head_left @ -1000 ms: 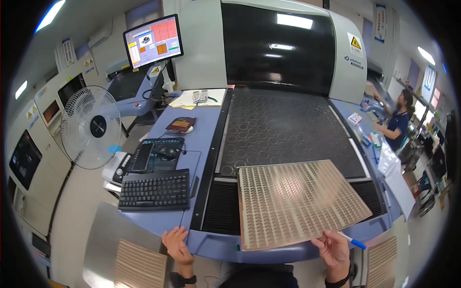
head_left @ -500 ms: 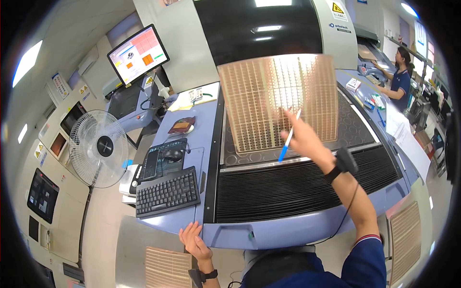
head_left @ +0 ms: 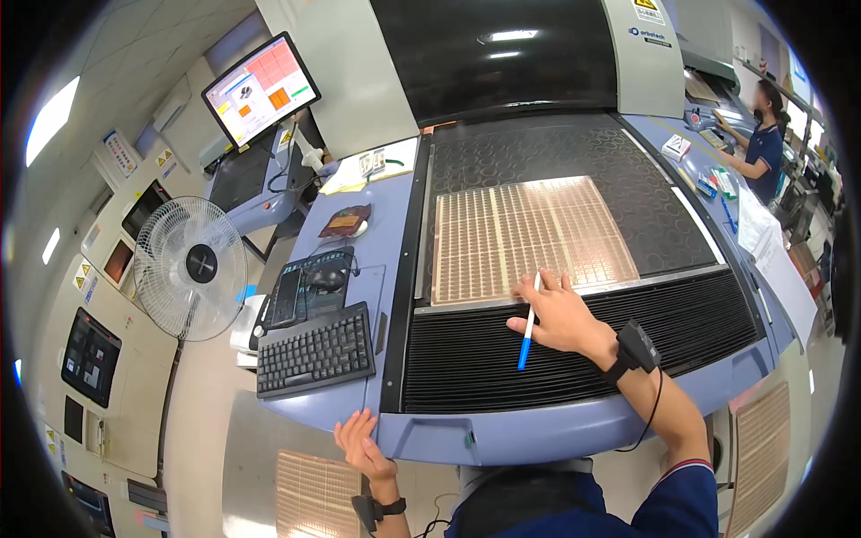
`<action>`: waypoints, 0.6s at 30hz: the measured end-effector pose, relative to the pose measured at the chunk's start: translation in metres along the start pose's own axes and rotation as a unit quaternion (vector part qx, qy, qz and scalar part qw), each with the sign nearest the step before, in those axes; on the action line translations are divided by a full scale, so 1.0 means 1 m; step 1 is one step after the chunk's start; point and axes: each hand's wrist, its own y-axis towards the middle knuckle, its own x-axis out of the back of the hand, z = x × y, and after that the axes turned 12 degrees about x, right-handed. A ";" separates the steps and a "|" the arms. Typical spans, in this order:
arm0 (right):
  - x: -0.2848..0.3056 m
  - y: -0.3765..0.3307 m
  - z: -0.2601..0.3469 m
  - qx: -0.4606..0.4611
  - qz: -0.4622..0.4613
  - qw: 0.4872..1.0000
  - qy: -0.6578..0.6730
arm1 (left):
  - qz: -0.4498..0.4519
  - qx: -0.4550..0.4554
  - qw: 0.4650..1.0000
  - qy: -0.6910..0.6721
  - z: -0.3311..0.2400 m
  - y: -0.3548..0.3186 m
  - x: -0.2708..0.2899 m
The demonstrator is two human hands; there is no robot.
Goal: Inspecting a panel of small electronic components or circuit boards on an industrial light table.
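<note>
A copper-coloured circuit panel (head_left: 529, 242) with a grid pattern lies flat on the dark circle-patterned bed (head_left: 538, 152) of the machine. At its near edge is my right hand (head_left: 567, 316), palm down, fingertips on or just over the panel. A white marker (head_left: 530, 325) with a blue end is tucked between those fingers, its blue end pointing toward me over the black ribbed strip (head_left: 574, 359). My left hand (head_left: 364, 446) rests at the machine's front left edge, fingers stretched out and holding nothing.
A keyboard (head_left: 316, 351), a mouse (head_left: 328, 276) and a brown packet (head_left: 345, 221) sit left of the bed. Farther left are a fan (head_left: 190, 269) and a monitor (head_left: 261, 91). Other panels (head_left: 316, 493) lie low at both sides. Another person (head_left: 764, 154) works at far right.
The panel, tilted up half a second ago, now lies flat on the bed. My right hand has moved down to its near edge, marker still held. My left hand stays put.
</note>
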 end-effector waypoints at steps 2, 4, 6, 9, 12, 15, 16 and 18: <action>0.001 0.000 0.005 -0.019 0.001 1.000 -0.005 | -0.011 0.008 1.000 -0.013 -0.004 0.003 -0.001; -0.004 0.000 0.001 0.011 -0.006 1.000 0.003 | 0.018 0.018 1.000 0.000 -0.008 0.008 0.008; -0.010 -0.001 0.001 0.049 -0.023 0.999 -0.010 | 0.046 0.026 0.999 0.012 -0.002 0.018 0.017; -0.010 -0.002 0.000 0.056 -0.028 0.998 0.014 | 0.066 0.155 0.982 -0.086 0.023 0.040 0.037; -0.012 -0.005 -0.002 0.062 -0.030 0.998 0.006 | -0.013 0.152 0.988 0.019 0.026 0.080 0.041; -0.016 -0.006 -0.006 0.068 -0.046 0.997 0.005 | -0.020 0.161 0.979 0.123 0.015 0.100 0.034; -0.017 -0.003 -0.005 0.067 -0.046 0.997 0.008 | 0.022 0.139 0.985 0.098 0.006 0.099 0.028; -0.012 -0.003 0.000 0.074 -0.054 0.996 -0.001 | 0.127 0.077 0.986 0.077 -0.038 0.098 0.017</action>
